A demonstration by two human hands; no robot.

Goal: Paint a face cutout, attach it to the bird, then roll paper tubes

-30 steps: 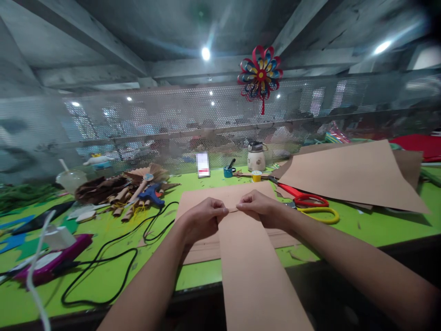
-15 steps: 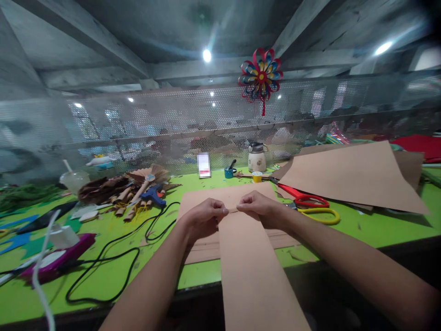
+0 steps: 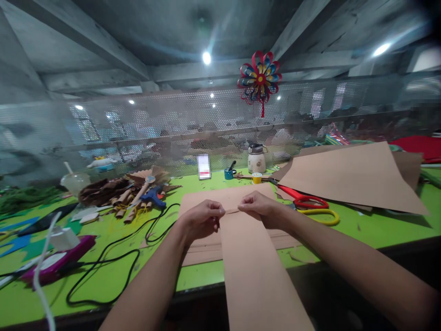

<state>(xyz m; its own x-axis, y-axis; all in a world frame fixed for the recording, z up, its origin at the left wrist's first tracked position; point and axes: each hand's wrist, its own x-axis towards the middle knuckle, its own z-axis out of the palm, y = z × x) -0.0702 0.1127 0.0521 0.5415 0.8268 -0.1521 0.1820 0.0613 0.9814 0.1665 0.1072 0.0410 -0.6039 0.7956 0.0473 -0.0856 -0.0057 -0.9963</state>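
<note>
My left hand [image 3: 203, 218] edges away from my right hand [image 3: 259, 207], widening the hold; both hands' fingers seem clamped on the paper strip [image 3: 255, 264].

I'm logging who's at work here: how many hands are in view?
2: the left hand at the left side of the brown paper strip's far end, the right hand at its right side. Blur beyond the perforated screen may hide others.

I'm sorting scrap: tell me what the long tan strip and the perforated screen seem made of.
Long tan strip: matte paper or thin card, judging by its shineless, sheet-like surface.
Perforated screen: probably metal, dull grey, judging by its regular holes; painted or bare, I cannot tell.
</note>
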